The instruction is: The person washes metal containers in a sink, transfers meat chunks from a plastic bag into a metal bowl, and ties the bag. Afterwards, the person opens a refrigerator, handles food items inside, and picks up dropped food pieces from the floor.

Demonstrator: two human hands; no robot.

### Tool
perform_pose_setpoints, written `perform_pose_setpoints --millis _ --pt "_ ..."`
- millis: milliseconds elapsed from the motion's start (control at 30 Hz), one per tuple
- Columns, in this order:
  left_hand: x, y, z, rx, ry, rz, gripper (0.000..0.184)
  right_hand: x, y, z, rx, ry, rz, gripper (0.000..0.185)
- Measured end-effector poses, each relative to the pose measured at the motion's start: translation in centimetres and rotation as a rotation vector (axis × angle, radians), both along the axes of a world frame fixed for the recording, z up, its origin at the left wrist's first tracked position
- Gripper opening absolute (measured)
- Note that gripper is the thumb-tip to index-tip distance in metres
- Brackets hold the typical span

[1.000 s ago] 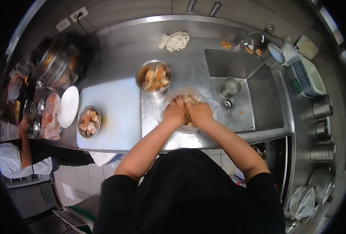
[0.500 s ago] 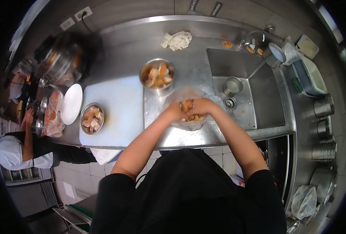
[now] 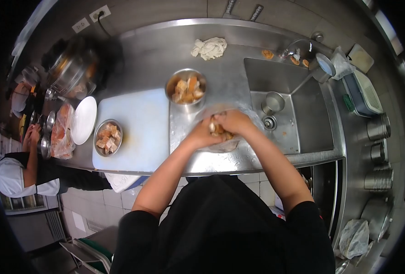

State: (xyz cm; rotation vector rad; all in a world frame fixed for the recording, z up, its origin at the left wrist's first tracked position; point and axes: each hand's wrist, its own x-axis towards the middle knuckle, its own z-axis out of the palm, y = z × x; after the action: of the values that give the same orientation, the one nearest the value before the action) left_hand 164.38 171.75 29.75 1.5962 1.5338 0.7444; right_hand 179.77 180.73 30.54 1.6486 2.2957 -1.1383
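Observation:
Both hands work over a clear plastic bag (image 3: 227, 146) lying on the steel counter beside the sink. My left hand (image 3: 201, 134) curls against the near side of some orange-brown and pale food chunks (image 3: 217, 129) at the bag's mouth. My right hand (image 3: 233, 122) closes over the same chunks from the other side, its fingertips partly blurred. Just beyond them stands a round steel pot (image 3: 186, 87) holding similar chunks. On the white cutting board (image 3: 140, 132) to the left, a steel bowl (image 3: 108, 138) contains pinkish meat cubes.
A sink (image 3: 303, 128) with a small metal cup (image 3: 273, 103) is on the right. A crumpled cloth (image 3: 209, 48) lies at the back. Left of the board are a white oval plate (image 3: 84, 120) and a bagged orange food (image 3: 63, 132). A co-worker (image 3: 17, 176) stands far left.
My hands have shifted slightly within the bag's mouth, and the chunk between them now sits lower. The whole view has moved a little.

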Motion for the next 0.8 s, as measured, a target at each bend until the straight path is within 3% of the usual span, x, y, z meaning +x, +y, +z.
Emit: perform_pose_setpoints --millis 33,100,267,333,467,533,567,633,733,800 --pt "0.3 0.0 -0.3 -0.006 -0.002 0.001 0.088 -0.7 -0.2 -0.5 0.243 -0.115 0.11 0.058" --pt "0.5 0.4 -0.3 -0.173 0.093 -0.044 0.102 -1.6 -0.4 -0.6 0.247 -0.173 0.174 0.055" --pt "1.0 0.3 0.5 -0.267 -0.01 -0.066 0.096 -1.8 -0.9 2.5 0.22 -0.263 0.321 0.041" --pt "1.1 0.5 0.8 -0.281 -0.079 -0.098 0.094 -2.4 0.1 3.0 0.029 -0.349 0.235 0.036" --pt "0.8 0.7 0.3 -0.265 -0.084 -0.077 0.09 -2.4 0.4 1.6 0.028 -0.304 0.207 0.033" --pt "0.7 1.2 0.1 -0.275 -0.085 -0.081 0.092 -1.6 -0.2 0.0 0.379 -0.068 0.305 0.035" --pt "0.7 1.5 0.0 -0.279 0.033 -0.047 0.094 -1.4 -0.3 -1.4 0.377 -0.071 0.305 0.035" --pt "0.9 1.7 -0.6 -0.285 0.153 -0.012 0.097 -1.6 -0.6 -3.2 0.682 -0.108 0.299 0.039" --pt "1.1 1.6 -1.0 -0.163 0.221 0.08 0.089 -1.3 -0.3 -3.3 0.556 -0.067 0.306 0.039" --pt "0.9 1.7 -0.9 -0.209 0.165 0.038 0.105 -0.9 -0.3 -3.5 0.569 -0.037 0.323 0.038"
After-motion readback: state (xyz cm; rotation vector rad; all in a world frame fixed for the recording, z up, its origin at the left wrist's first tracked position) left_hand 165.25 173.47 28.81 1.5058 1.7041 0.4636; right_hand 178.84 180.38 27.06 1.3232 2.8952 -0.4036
